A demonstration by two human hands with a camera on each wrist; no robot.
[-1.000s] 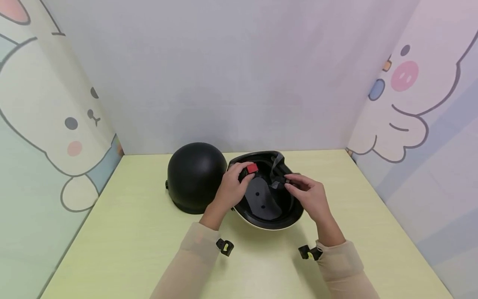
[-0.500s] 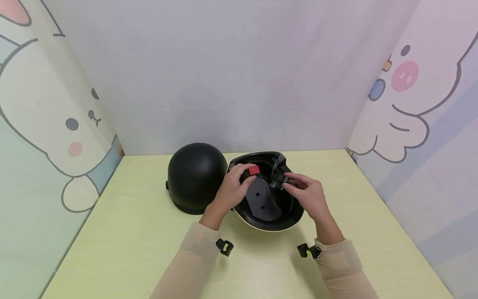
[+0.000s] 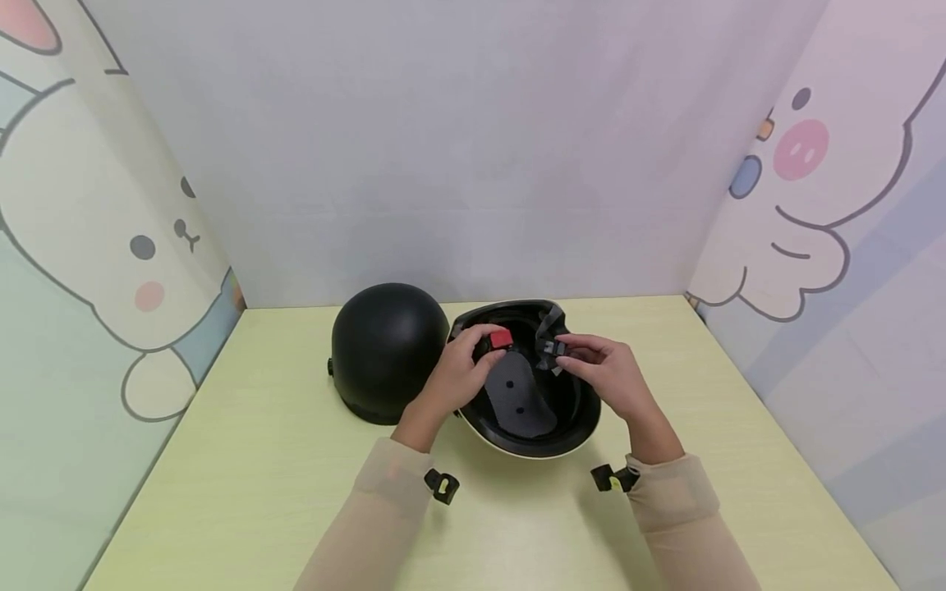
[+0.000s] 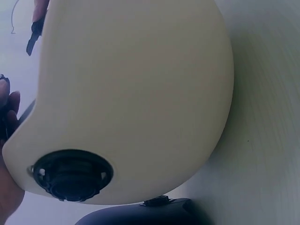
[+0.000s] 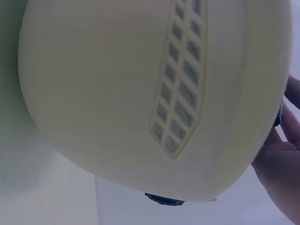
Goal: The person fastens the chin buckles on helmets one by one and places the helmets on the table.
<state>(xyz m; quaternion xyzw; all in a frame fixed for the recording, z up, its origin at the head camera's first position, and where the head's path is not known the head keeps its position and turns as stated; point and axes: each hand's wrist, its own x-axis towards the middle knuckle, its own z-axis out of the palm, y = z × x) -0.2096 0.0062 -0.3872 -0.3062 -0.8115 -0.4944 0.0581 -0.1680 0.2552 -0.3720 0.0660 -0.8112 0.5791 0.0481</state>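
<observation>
An upturned helmet (image 3: pixel 521 398) with a black padded inside lies on the table; its cream shell (image 4: pixel 140 84) fills much of both wrist views. Over its left side my left hand (image 3: pixel 460 373) pinches a red and black buckle (image 3: pixel 501 338) between thumb and fingers. My right hand (image 3: pixel 612 376), over the right side, pinches a black buckle piece (image 3: pixel 554 349) on a dark strap (image 3: pixel 548 318). The two buckle parts are apart, roughly level. In the right wrist view my right hand (image 5: pixel 283 164) shows only partly, behind the shell edge.
A black helmet (image 3: pixel 389 353) stands dome up just left of the cream one. The pale yellow table (image 3: pixel 259 492) meets a plain wall (image 3: pixel 473 164) behind and cartoon-printed panels at both sides. A dark round knob (image 4: pixel 72 176) sits on the cream shell.
My right hand has shifted slightly left and turned the black buckle piece, so more of it shows beyond the fingertips. My left hand and both helmets have hardly moved.
</observation>
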